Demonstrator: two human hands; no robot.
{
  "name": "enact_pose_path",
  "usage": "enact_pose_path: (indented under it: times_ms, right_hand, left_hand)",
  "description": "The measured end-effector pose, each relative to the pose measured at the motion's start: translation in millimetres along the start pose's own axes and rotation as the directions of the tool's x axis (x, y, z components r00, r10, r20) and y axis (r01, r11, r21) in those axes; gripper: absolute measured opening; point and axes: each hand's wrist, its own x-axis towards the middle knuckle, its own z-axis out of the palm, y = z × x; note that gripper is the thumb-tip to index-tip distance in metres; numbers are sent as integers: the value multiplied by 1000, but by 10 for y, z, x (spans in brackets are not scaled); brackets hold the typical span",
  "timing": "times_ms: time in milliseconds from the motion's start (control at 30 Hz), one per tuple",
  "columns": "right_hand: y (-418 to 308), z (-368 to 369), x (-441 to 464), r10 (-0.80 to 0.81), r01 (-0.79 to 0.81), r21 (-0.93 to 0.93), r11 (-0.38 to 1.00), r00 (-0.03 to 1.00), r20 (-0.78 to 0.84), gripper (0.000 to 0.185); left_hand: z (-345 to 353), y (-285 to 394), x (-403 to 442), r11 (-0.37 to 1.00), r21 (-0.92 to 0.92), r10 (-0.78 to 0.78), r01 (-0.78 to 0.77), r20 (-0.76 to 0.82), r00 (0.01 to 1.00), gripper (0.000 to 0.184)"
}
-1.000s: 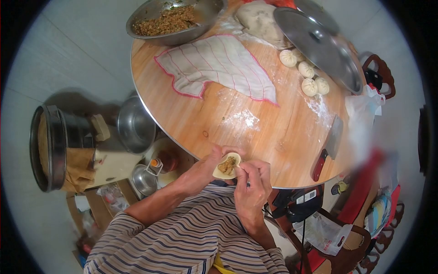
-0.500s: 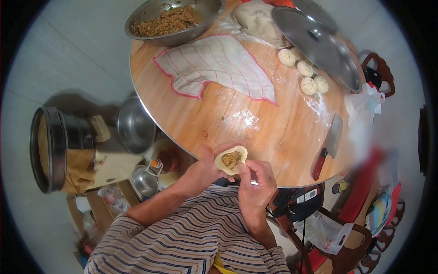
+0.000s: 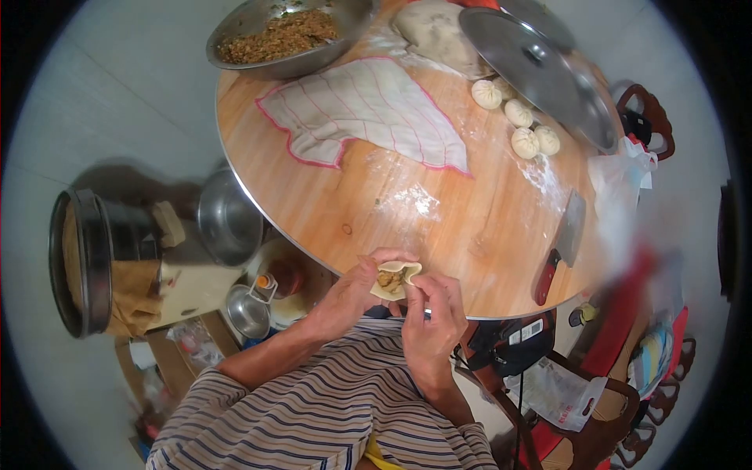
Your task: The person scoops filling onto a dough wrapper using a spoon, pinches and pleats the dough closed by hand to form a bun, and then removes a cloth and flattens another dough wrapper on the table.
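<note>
A round dough wrapper with brown filling showing in its middle is held between my two hands, just over the near edge of the wooden table. My left hand cups the wrapper from the left, its fingers curled round the far side. On the right, my right hand pinches the wrapper's rim with thumb and fingers. A short pale object shows partly under the right fingers; I cannot make out what it is.
Around the round table are a cloth, a steel bowl of filling, covered dough, a large lid, several pleated buns and a cleaver. Below left stand a steel basin and a black pot.
The wrapper has turned in my hands and its right rim is now gathered. My right hand has shifted slightly up and left. The table view has moved a little left.
</note>
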Motion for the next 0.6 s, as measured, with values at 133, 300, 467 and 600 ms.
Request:
enact_pose_path:
  times_ms: [133, 300, 467, 600]
  right_hand:
    - [-82, 29, -46, 244, -239, 206, 949, 970, 3, 29]
    - [-32, 8, -28, 82, -82, 7, 997, 996, 20, 35]
    - [-48, -5, -21, 1, -1, -24, 1000, 1000, -5, 30]
    - [-48, 3, -29, -18, 18, -70, 997, 1000, 1, 22]
  left_hand:
    - [-5, 40, -10, 1000, -16, -25, 25, 9, 1000, 86]
    - [-45, 50, -24, 999, 44, -6, 4, 33, 999, 83]
    - [-67, -4, -41, 999, 46, -11, 9, 31, 999, 83]
    - [-54, -22, -53, 1000, -2, 7, -7, 24, 1000, 74]
